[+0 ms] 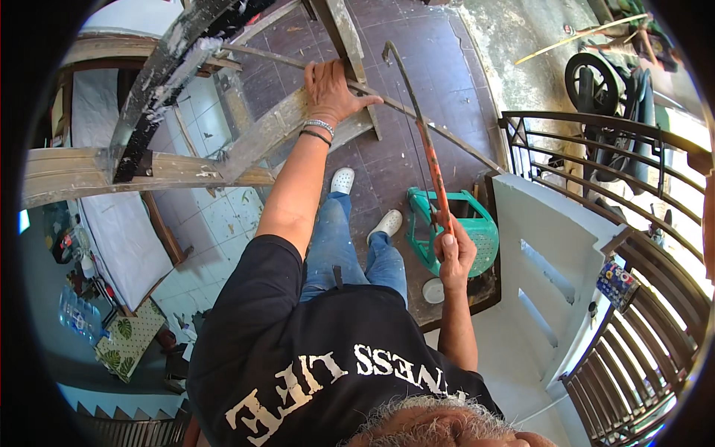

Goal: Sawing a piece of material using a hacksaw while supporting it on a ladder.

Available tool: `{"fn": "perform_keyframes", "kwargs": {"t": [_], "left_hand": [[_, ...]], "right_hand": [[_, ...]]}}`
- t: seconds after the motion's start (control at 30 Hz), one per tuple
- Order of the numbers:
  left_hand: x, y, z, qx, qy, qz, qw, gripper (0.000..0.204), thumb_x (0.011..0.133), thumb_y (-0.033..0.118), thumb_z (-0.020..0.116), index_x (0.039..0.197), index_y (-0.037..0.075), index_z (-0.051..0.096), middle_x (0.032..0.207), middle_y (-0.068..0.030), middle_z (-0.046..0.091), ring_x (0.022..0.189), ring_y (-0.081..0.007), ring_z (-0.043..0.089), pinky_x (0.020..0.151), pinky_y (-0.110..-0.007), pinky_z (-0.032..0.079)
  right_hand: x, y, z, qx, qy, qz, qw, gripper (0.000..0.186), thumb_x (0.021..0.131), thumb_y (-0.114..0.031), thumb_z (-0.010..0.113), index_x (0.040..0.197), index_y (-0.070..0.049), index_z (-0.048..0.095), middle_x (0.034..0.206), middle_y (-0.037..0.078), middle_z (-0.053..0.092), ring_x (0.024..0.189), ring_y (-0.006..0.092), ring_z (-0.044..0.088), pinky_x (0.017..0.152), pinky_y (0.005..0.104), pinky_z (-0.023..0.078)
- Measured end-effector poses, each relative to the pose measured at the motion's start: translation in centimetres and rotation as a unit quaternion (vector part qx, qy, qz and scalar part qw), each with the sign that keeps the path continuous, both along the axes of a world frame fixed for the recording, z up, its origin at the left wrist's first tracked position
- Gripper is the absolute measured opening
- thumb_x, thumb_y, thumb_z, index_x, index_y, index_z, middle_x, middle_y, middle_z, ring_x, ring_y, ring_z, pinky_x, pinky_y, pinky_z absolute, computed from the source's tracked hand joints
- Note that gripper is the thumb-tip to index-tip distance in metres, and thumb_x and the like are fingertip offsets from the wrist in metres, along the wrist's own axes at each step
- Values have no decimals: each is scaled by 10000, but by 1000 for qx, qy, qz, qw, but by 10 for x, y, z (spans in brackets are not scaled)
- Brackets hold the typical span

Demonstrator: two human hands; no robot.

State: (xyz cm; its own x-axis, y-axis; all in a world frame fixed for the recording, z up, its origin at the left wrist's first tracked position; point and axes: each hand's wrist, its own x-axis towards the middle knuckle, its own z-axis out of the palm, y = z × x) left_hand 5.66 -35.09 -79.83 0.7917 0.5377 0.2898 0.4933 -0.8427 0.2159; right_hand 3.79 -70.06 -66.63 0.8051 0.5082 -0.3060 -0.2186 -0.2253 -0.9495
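In my right hand (454, 253) is the red, worn handle of a hacksaw (428, 149), my fingers wrapped round it. Its bent metal frame points away from me, and the thin blade runs along the left side. The saw crosses a long, narrow wooden strip (454, 140); whether the blade touches it, I cannot tell. My left hand (326, 91) presses down on this strip beside an upright wooden post (342, 37), fingers bent over it and thumb stretched to the right. Weathered boards (275, 127) lie under my left wrist.
A green plastic stool (477, 238) stands by my right hand, near a low white wall (551, 216). Paint-spattered timber beams (160, 82) rise at the left. Dark metal railings (596, 134) and a parked motorcycle (592, 82) are at the right. A sheeted bed (123, 231) lies at the left.
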Motion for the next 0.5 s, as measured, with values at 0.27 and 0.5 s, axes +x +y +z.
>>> {"fn": "perform_keyframes", "kwargs": {"t": [0.27,0.5], "left_hand": [[-2,0,10,17,81,20,996,950,470,873,633,1034,109,621,1037,-37,583,1094,-204,468,1054,-429,193],[2,0,7,23,60,-3,998,946,496,880,608,1058,119,625,1044,-47,585,1106,-212,460,1055,-422,208]], "right_hand": [[8,-16,-18,46,21,24,998,464,963,-279,516,1281,58,538,685,2,533,537,54,408,493,220,319],[6,-8,-34,55,11,-4,998,540,956,-360,506,1251,92,532,579,-34,436,465,29,344,427,203,245]]}}
